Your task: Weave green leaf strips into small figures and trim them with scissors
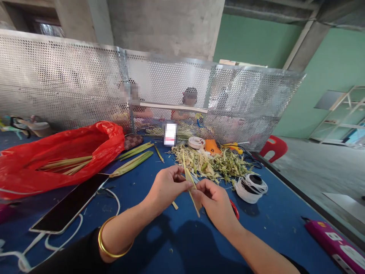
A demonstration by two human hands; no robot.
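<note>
A narrow, pale yellow-green leaf strip (186, 169) is held up over the blue table, tilted, its lower end pointing toward me. My left hand (167, 186), a gold bangle on its wrist, pinches the strip between thumb and fingers. From the other side my right hand (215, 199) pinches it too, close to the left fingertips. Part of a red loop (234, 210), perhaps a scissors handle, shows beside my right hand; the rest is hidden beneath it. A short strip scrap (175, 205) lies under my left hand.
Left: red plastic bag (108, 142) with long leaves, leaf bundle (134, 163), tablet (71, 205) with white cable. Ahead: shredded leaf pile (211, 163), tape roll (196, 142), lit phone (170, 134). Right: white cord spool (251, 188), purple box (333, 239). People sit behind a perforated metal screen (171, 76).
</note>
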